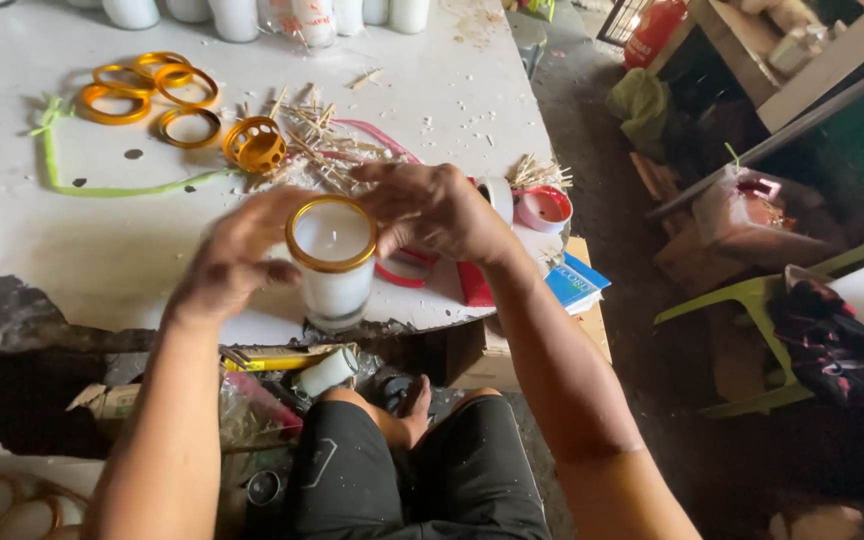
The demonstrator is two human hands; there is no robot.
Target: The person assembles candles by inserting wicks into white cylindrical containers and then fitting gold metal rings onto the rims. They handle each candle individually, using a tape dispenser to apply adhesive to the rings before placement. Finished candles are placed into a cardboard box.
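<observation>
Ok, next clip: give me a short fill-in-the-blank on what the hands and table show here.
1. The left hand and right hand are at a glass candle filled with ____ wax.
2. The ring on top of the candle is ____ in colour.
3. The loose rings lie on the table toward its far ____ side.
4. The pile of sticks lies ____ the candle, farther from the person.

Missing words: white; gold; left; behind
</observation>
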